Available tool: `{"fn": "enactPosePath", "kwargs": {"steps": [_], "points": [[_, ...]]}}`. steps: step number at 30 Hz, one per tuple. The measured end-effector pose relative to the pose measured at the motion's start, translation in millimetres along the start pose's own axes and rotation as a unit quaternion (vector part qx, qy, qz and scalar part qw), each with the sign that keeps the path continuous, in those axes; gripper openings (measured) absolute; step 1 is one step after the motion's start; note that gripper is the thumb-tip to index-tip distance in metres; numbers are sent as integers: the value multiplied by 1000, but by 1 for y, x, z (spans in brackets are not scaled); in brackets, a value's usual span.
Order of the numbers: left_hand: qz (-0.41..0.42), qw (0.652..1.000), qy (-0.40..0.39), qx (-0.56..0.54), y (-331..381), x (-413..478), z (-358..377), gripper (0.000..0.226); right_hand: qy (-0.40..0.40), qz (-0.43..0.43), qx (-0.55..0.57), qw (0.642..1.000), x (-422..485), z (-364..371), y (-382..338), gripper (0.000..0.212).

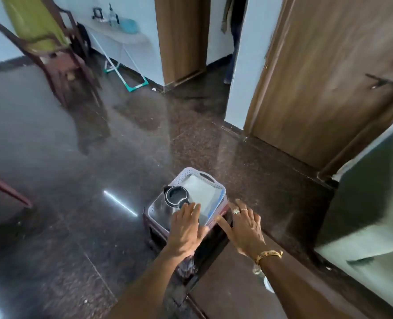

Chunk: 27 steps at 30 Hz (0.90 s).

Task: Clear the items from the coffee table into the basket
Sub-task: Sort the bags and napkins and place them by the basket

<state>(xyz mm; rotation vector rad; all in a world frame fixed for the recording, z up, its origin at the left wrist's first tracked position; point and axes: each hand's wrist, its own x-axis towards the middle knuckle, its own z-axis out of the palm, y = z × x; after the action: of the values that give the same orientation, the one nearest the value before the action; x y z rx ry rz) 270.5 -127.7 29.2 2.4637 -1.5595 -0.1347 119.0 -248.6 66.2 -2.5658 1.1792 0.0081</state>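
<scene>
A pale lilac perforated basket (214,180) stands on a small dark coffee table (216,238) in the lower middle of the view. Inside it lie a steel kettle with a black lid (176,198) on the left and a white flat item with a blue edge (202,194) on the right. My left hand (186,229) hovers over the basket's near edge, fingers spread, touching or just above the kettle's handle. Beside the basket's near right corner is my right hand (246,229), also spread, with rings and a gold bracelet. Neither hand holds anything.
Dark polished floor surrounds the table. A wooden chair with a green back (43,42) stands far left, a white folding table (121,40) against the back wall. Wooden doors (324,72) are at right, a grey-green sofa (375,215) at the right edge. A person's legs (232,42) show in the doorway.
</scene>
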Motion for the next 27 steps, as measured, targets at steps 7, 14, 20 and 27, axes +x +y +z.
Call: {"fn": "enactPosePath", "kwargs": {"steps": [7, 14, 20, 27], "points": [[-46, 999, 17, 20, -12, 30, -17, 70, -10, -10, 18, 1000, 38, -14, 2, 74], [-45, 998, 48, 20, -18, 58, -39, 68, -6, -6, 33, 999, 67, -22, -4, 84], [-23, 997, 51, 46, -40, 104, -39, 69, -2, 23, 46, 999, 98, -14, -12, 85], [24, 996, -53, 70, -91, 178, -5, 74, -78, 153, 89, 981, 142, 34, -22, 57]]}}
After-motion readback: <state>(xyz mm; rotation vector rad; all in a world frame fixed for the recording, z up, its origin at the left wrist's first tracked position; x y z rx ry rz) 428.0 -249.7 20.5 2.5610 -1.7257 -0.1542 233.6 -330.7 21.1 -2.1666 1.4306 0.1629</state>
